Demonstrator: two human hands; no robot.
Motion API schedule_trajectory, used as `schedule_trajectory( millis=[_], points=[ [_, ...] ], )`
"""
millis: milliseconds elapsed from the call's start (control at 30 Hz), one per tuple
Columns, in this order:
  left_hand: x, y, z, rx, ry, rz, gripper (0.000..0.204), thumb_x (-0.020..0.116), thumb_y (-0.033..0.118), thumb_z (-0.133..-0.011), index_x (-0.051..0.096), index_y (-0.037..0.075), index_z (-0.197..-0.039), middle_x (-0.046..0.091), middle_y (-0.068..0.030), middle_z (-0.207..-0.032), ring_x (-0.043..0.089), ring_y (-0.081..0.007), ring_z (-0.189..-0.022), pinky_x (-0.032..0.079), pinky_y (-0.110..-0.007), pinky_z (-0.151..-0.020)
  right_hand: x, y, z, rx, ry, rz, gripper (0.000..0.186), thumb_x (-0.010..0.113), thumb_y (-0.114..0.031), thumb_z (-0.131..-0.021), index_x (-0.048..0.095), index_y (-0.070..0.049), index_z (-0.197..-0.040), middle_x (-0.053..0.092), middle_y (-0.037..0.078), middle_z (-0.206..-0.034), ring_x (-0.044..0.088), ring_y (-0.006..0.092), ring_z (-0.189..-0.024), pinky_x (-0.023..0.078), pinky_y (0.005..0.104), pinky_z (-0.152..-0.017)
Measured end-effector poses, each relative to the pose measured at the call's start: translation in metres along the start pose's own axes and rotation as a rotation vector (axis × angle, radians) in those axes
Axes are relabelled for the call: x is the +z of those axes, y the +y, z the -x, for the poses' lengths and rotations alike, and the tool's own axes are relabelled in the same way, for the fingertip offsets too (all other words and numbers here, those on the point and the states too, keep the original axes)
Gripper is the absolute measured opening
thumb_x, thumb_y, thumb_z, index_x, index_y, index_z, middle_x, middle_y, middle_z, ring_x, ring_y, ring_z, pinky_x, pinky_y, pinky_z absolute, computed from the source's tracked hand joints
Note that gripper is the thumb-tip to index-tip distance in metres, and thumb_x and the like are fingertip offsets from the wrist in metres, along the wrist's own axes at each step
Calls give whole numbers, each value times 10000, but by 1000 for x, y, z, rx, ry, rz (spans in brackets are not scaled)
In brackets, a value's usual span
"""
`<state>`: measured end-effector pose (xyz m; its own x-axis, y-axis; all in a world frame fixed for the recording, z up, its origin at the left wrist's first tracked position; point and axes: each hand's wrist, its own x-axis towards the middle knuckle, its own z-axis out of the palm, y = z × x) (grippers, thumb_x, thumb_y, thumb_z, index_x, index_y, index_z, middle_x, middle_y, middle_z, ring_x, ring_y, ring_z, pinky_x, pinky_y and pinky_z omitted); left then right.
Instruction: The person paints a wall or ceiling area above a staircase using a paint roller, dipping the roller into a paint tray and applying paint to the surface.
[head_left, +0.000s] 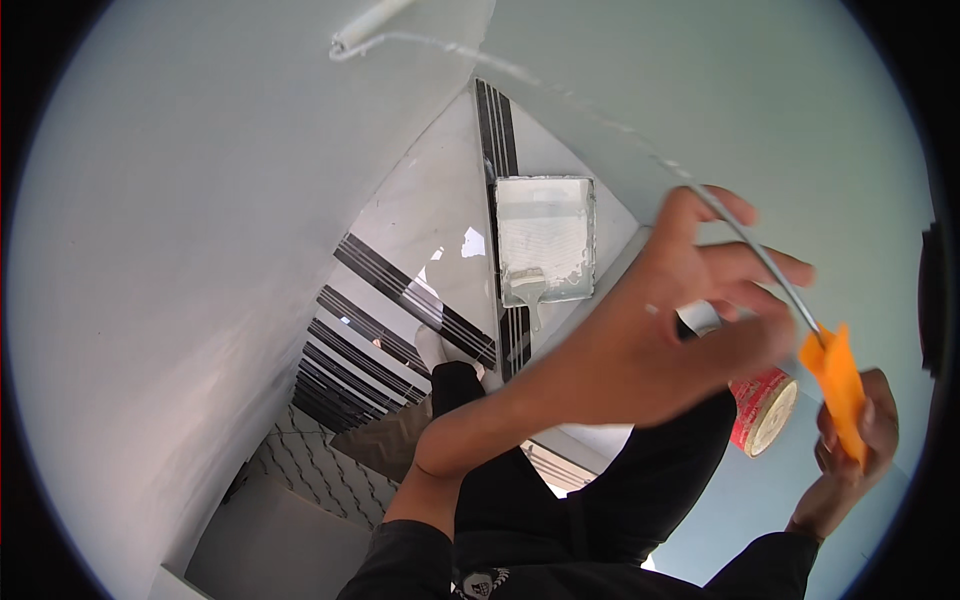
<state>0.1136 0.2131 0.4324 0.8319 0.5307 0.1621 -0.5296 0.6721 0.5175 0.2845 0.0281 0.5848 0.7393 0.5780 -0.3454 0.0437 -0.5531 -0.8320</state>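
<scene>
My right hand grips an orange piece at the lower end of a long metal roller rod. The rod runs up to a white roller at the top left, against or very near the pale wall. My left hand, slightly blurred, is over the middle right with fingers spread apart around the rod, not closed on it; whether a fingertip touches it I cannot tell. Beyond it on the landing lies a white-coated paint tray, with a brush resting in its lower part.
A red tin is partly hidden behind my left hand. Striped marble stairs descend to the lower left, toward a patterned floor. My legs are below. Pale walls rise on both sides, and a dark edge shows at far right.
</scene>
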Motion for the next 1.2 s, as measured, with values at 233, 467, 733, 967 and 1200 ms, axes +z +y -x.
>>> schedule_trajectory(
  millis=[233,467,733,967,1200],
  points=[
    [32,13,7,2,-84,81,542,623,172,-939,233,-28,-1257,615,-277,-1178,659,-304,-1035,498,-378,-871,-53,-19,34,-94,-351,-188,456,619,-352,-937,451,71,-966,545,155,-536,350,68,-275,287,199,-249],
    [-51,-3,19,-137,288,-166,319,418,263,-1001,477,17,-1195,674,-255,-1129,686,-310,-1002,463,-357,-908,72,0,-31,349,-610,98,477,599,-439,-908,573,10,-748,427,21,-422,325,69,-270,263,215,-298],
    [-166,-41,-18,-270,587,-78,285,412,331,-997,548,99,-1092,697,-182,-1132,656,-259,-1053,433,-334,-909,159,47,-146,386,-695,294,477,568,-487,-957,584,-40,-790,354,-47,-465,290,51,-356,220,234,-346],
    [-74,-14,-12,-59,275,-201,302,410,335,-984,500,94,-1141,658,-206,-1228,656,-272,-1086,440,-332,-901,62,-2,-95,281,-731,104,476,549,-434,-973,572,-1,-779,387,-14,-431,256,46,-287,209,213,-288],
    [46,17,-28,37,-65,84,431,552,291,-934,361,51,-1236,608,-202,-1297,659,-227,-1062,416,-326,-896,-70,-38,-13,-32,-265,-277,509,529,-356,-987,515,80,-726,432,83,-409,370,81,-251,259,195,-224]
  ],
)
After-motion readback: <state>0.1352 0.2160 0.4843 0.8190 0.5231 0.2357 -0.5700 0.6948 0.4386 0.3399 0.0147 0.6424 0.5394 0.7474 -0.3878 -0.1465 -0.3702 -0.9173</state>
